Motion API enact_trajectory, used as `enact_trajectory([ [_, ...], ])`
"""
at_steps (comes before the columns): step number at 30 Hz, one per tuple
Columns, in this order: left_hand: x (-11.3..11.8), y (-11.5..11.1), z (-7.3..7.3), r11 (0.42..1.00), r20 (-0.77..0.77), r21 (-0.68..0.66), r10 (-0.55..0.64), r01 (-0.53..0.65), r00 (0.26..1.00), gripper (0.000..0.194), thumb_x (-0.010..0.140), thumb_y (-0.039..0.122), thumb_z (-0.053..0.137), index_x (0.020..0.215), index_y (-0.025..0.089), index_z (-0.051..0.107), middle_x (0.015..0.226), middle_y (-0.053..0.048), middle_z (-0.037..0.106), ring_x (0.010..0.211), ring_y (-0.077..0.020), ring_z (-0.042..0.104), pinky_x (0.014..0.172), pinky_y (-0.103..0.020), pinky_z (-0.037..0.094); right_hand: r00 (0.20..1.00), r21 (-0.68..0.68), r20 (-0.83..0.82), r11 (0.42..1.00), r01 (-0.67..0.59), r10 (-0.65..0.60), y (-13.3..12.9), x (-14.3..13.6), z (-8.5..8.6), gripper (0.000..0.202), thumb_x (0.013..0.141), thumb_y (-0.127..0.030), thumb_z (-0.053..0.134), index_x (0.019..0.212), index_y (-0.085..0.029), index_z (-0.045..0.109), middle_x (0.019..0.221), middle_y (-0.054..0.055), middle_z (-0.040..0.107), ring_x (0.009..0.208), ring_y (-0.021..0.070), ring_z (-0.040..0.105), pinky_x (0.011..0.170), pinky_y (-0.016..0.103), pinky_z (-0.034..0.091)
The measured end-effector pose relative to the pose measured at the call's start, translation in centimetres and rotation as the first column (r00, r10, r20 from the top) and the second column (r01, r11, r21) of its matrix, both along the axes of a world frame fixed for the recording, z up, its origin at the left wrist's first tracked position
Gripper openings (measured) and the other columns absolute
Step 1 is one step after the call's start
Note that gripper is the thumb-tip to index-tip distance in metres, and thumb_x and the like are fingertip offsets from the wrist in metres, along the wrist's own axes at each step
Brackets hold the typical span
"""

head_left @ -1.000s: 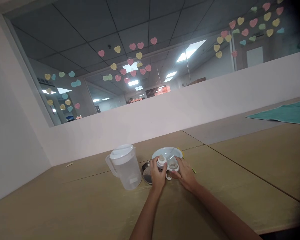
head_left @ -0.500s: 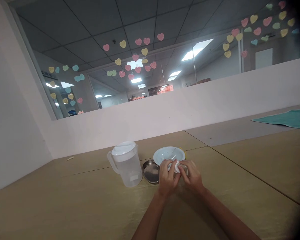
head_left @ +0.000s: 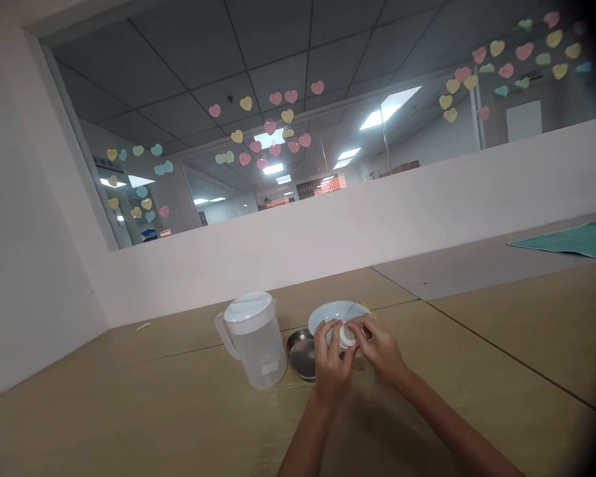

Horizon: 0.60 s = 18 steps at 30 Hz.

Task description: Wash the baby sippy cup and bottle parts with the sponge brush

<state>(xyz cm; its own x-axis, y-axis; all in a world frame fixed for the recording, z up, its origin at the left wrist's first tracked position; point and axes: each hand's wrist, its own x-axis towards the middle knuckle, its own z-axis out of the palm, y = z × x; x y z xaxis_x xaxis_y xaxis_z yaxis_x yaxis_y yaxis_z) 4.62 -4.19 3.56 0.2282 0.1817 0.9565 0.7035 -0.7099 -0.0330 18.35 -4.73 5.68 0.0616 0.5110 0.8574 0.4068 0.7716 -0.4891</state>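
Note:
Close together in front of the bowl, my left hand (head_left: 332, 361) and my right hand (head_left: 381, 351) both pinch a small white round piece (head_left: 346, 336) that looks like a cap. Its exact kind is partly hidden by my fingers. Behind my hands stands a pale blue-white bowl (head_left: 328, 311), with something clear and thin showing inside it. A round metal dish (head_left: 300, 358) sits left of my left hand, partly covered by it. Further left, a clear plastic pitcher (head_left: 262, 351) with a white lid stands upright.
The tan tabletop (head_left: 153, 411) has dark seams and meets a white wall (head_left: 328, 245) under a window with heart stickers. A teal cloth (head_left: 576, 238) lies at the far right. A small pale strip (head_left: 143, 326) rests near the left wall.
The view has tilted slightly, so the scene sits a little lower. My fingers have shifted on the white piece, which now shows more of its round face.

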Motion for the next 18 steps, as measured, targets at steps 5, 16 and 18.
enact_trajectory([
  [5,-1.0,0.6,0.0,0.996,0.063,-0.077,0.048,-0.043,0.997,0.044,0.087,0.027,0.052,0.129,0.019,0.041,0.117,-0.014,0.052,0.113,-0.0241,0.049,0.095,-0.047,0.044,0.953,-0.241,-0.031,0.924,-0.299,0.3,1.7,0.1,2.5,0.037,0.085,-0.048,0.047,0.073,-0.017,0.065,0.071,0.003,0.066,0.069,0.0157,0.058,0.066,0.028,0.046],
  [16,-2.8,3.9,-2.4,0.832,0.108,-0.475,0.378,-0.286,0.92,0.043,0.083,0.041,0.054,0.122,0.022,0.054,0.109,-0.01,0.056,0.106,-0.0262,0.05,0.096,-0.048,0.034,0.988,-0.323,-0.138,0.946,0.026,-0.074,8.5,3.8,-4.3,0.044,0.071,-0.052,0.055,0.09,-0.015,0.069,0.084,0.009,0.068,0.073,0.0204,0.061,0.07,0.037,0.049],
  [18,-2.6,4.4,-2.9,0.808,0.081,-0.523,0.364,-0.272,0.928,0.045,0.082,0.04,0.056,0.122,0.022,0.053,0.106,-0.008,0.06,0.106,-0.0266,0.05,0.098,-0.051,0.031,0.989,-0.339,-0.109,0.939,0.061,-0.103,9.1,4.1,-5.8,0.041,0.068,-0.048,0.059,0.09,-0.015,0.069,0.079,0.008,0.068,0.071,0.0208,0.061,0.068,0.037,0.048],
])
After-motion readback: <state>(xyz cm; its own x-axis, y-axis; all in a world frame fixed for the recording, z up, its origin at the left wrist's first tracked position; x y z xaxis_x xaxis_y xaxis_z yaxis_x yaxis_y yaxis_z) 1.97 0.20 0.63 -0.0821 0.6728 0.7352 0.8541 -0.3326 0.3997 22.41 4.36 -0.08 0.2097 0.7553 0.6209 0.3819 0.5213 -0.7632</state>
